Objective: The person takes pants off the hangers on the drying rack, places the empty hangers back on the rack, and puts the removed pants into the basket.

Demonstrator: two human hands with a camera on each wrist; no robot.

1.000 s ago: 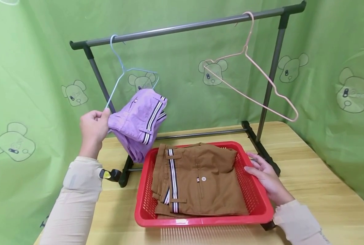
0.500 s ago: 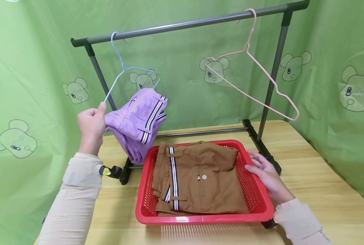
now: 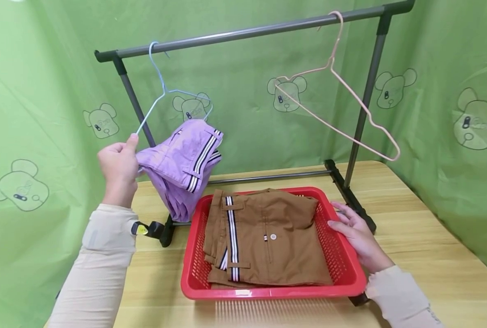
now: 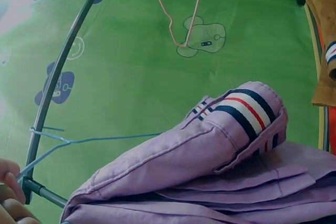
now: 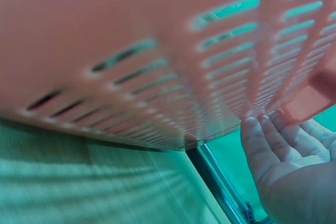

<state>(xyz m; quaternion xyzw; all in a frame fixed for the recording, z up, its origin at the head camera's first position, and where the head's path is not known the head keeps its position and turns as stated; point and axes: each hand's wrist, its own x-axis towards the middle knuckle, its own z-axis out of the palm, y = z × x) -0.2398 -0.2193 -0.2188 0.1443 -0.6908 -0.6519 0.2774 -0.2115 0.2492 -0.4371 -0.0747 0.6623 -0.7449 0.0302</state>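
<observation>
My left hand (image 3: 118, 166) grips the lower left corner of a light-blue wire hanger (image 3: 152, 107), which hooks over the rack's bar at the left. Folded purple trousers (image 3: 182, 157) with a striped waistband drape over that hanger's lower bar, their near edge right beside my fist. In the left wrist view the purple trousers (image 4: 210, 150) fill the lower part, folded in layers. My right hand (image 3: 358, 237) holds the right rim of a red plastic basket (image 3: 268, 294), thumb over the rim and fingers along the outside. Folded brown trousers (image 3: 288, 246) lie in the basket.
A grey clothes rack (image 3: 247, 34) stands on the wooden table (image 3: 415, 228), its feet reaching behind the basket. On the bar's right side hangs a pink wire hanger (image 3: 346, 91) with nothing on it. Green curtain (image 3: 235, 73) surrounds the table.
My left hand has moved a little to the left, pulling the hanger's corner and the near edge of the purple trousers with it. The right hand and basket stay nearly in place.
</observation>
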